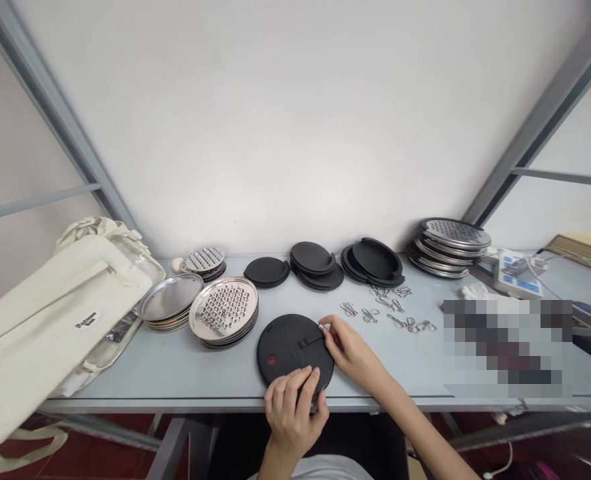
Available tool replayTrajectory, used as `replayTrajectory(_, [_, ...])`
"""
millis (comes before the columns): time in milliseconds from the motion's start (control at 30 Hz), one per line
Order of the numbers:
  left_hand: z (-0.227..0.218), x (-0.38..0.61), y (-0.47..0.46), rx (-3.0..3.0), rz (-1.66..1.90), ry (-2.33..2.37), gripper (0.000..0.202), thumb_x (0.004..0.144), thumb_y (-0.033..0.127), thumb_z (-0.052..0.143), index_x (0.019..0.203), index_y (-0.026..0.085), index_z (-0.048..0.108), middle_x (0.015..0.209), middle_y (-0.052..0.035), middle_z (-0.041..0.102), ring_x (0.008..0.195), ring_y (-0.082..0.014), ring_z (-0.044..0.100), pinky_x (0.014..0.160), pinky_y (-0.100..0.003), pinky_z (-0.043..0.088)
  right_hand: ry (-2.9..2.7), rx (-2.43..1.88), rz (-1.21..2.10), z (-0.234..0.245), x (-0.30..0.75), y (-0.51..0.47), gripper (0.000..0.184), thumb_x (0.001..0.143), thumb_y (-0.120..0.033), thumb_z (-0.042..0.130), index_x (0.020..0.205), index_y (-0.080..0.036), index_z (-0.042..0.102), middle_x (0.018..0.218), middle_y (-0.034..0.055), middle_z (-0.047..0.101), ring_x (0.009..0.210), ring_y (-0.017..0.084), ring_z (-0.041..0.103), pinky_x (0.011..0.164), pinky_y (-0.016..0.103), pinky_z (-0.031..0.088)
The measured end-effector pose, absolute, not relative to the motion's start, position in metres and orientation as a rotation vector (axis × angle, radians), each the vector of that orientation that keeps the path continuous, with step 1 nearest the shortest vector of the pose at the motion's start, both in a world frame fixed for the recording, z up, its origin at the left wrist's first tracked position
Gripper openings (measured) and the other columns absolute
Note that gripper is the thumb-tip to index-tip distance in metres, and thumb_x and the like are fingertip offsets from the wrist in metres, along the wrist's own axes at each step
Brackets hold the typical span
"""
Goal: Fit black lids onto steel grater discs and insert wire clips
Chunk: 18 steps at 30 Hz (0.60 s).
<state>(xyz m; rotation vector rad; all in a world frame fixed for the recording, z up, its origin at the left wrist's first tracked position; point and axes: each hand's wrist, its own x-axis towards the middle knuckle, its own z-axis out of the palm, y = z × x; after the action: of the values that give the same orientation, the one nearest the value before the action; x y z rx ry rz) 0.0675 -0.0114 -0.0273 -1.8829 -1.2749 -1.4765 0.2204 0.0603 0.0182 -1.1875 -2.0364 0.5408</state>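
Note:
A flat black round disc (288, 333) lies near the table's front edge, with a small red mark and a slot with a narrow strip on its upper face. My left hand (295, 400) holds its near edge, fingers over the top and thumb at the rim. At the disc's right edge, thumb and fingers of my right hand (342, 343) are pinched together by the end of the strip. A tiny shiny spot shows at those fingertips, too small to name. Several bent wire clips (370, 315) lie loose beyond my right hand.
Left of the disc are stacks of round metal grater plates (222, 308) and plain metal discs (170, 298). Black round holders (378, 260) line the back. A mixed stack of graters (455, 233) stands back right. A cream bag (100, 280) covers the left end.

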Motion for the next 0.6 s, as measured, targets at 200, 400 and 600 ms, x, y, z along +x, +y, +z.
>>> replayTrajectory(200, [-0.0281, 0.0682, -0.0104, -1.862, -1.463, -1.267, 0.02, 0.091, 0.024, 0.052, 0.097, 0.023, 0.071, 0.086, -0.003, 0.072, 0.078, -0.0167, 0.063, 0.081, -0.032, 0.04, -2.025, -1.203, 0.526, 0.0164, 0.2208, 0.0603, 0.014, 0.097, -0.022, 0.035, 0.103, -0.02, 0.048, 0.083, 0.0046, 0.058, 0.072, 0.018, 0.057, 0.062, 0.029, 0.046])
replayTrajectory(400, [-0.0298, 0.0681, -0.0104, -1.861, -1.466, -1.259, 0.022, 0.093, 0.025, 0.05, 0.096, 0.021, 0.071, 0.086, -0.0034, 0.072, 0.079, -0.0175, 0.063, 0.08, -0.033, 0.04, -2.018, -1.202, 0.505, 0.0141, 0.2215, 0.0593, 0.012, 0.096, -0.02, 0.035, 0.101, -0.02, 0.046, 0.086, 0.005, 0.057, 0.075, 0.019, 0.058, 0.066, 0.03, 0.047])
replayTrajectory(600, [-0.0287, 0.0682, -0.0108, -1.861, -1.463, -1.258, 0.022, 0.092, 0.024, 0.05, 0.096, 0.021, 0.071, 0.085, -0.0037, 0.072, 0.078, -0.0173, 0.063, 0.08, -0.033, 0.04, -2.02, -1.139, 0.455, 0.0183, 0.2197, 0.0596, 0.015, 0.098, -0.02, 0.035, 0.1, -0.021, 0.05, 0.092, 0.0071, 0.059, 0.084, 0.02, 0.059, 0.075, 0.034, 0.049])
